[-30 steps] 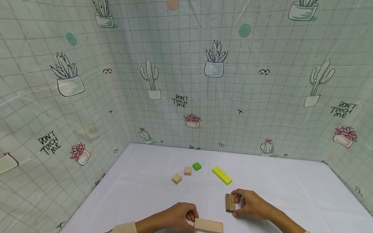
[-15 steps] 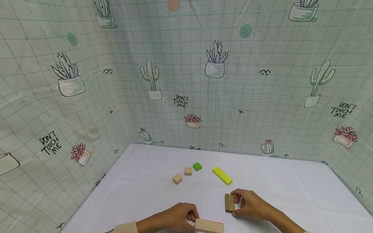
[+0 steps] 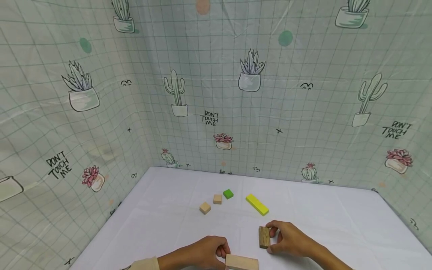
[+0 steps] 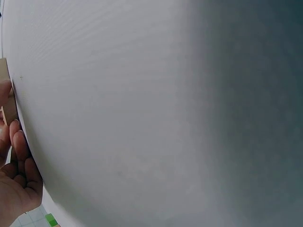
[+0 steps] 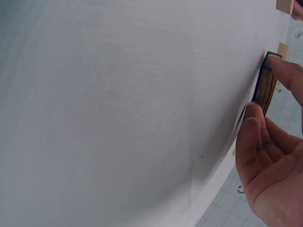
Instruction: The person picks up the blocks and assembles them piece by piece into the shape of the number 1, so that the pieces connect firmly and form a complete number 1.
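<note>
At the front edge of the head view, my left hand (image 3: 206,252) pinches the left end of a long pale wooden block (image 3: 242,262) lying on the white table. To its right, thumb and fingertips of my right hand (image 3: 289,239) grip the two ends of a short dark brown wooden block (image 3: 264,237) with visible grain. The brown block sits just behind the pale one, with a small gap between them. In the right wrist view the brown block (image 5: 266,90) shows low against the table surface. The left wrist view catches only part of the pale block (image 4: 4,71) at its edge.
Farther back on the white tabletop (image 3: 162,210) lie two small pale wooden cubes (image 3: 204,207), a green block (image 3: 228,194) and a long yellow block (image 3: 257,204). A curtain (image 3: 216,93) printed with cacti hangs around the table's back and sides.
My right hand has slid slightly to the left with the brown block. The left hand and the pale block stay in place.
</note>
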Tool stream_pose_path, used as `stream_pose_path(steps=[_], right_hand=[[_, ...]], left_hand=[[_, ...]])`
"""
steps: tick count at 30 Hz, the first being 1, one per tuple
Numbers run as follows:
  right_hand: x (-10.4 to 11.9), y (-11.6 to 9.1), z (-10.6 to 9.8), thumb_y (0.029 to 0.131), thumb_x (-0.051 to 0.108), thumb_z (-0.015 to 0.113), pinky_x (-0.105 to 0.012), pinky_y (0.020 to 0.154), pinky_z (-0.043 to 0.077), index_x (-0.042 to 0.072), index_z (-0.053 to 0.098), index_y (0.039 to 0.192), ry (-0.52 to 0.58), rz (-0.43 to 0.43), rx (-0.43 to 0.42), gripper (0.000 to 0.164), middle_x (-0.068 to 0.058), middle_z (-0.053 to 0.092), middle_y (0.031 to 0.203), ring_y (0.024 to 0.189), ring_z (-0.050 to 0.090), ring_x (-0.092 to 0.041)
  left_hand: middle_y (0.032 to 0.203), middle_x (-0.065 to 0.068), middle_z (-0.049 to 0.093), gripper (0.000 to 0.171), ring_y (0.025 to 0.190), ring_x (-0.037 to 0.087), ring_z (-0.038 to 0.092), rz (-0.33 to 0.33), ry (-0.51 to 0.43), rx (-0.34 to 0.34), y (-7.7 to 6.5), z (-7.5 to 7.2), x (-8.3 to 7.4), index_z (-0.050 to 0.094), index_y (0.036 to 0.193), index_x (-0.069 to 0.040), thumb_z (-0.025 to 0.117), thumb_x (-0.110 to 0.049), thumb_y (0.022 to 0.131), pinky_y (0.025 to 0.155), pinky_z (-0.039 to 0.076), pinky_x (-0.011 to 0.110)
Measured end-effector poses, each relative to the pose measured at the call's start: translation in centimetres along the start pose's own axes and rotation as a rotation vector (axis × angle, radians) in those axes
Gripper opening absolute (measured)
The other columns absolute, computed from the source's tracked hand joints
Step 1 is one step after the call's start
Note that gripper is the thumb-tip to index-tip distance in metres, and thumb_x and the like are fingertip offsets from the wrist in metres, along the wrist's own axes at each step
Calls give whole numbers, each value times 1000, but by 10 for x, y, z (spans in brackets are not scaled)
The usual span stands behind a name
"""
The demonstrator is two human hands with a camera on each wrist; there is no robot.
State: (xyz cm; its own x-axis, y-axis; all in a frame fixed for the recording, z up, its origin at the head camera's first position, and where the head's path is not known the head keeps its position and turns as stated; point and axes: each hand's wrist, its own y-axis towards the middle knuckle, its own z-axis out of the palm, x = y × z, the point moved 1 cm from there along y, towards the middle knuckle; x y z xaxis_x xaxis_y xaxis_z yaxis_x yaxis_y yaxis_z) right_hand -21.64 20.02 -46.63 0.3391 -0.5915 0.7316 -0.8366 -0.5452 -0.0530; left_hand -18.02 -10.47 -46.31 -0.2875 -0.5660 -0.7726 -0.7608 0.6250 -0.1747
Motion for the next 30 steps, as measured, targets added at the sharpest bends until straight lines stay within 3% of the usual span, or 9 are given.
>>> stream_pose_path(steps=[9, 19, 30], right_hand=[[3, 0, 2, 76, 19, 87, -22, 61, 46, -9, 57, 126, 19, 1, 12, 64, -3, 59, 97, 70, 52, -5], [5, 3, 5, 76, 19, 87, -22, 61, 46, -7, 58, 124, 29, -4, 13, 62, -3, 59, 96, 70, 52, -5], [9, 5, 7, 76, 20, 87, -22, 61, 46, -6, 58, 125, 29, -8, 27, 63, -3, 59, 97, 70, 53, -5]], left_hand=[[78, -12, 55, 23, 73, -3, 51, -9, -35, -4, 1, 2, 3, 65, 91, -14, 84, -7, 78, 72, 46, 16], [77, -13, 55, 23, 73, -4, 51, 21, -13, -11, 0, 1, 1, 66, 91, -14, 84, -8, 77, 71, 46, 16], [77, -12, 55, 24, 73, -3, 50, 4, -5, -5, 0, 0, 0, 65, 91, -14, 84, -8, 78, 71, 46, 16]])
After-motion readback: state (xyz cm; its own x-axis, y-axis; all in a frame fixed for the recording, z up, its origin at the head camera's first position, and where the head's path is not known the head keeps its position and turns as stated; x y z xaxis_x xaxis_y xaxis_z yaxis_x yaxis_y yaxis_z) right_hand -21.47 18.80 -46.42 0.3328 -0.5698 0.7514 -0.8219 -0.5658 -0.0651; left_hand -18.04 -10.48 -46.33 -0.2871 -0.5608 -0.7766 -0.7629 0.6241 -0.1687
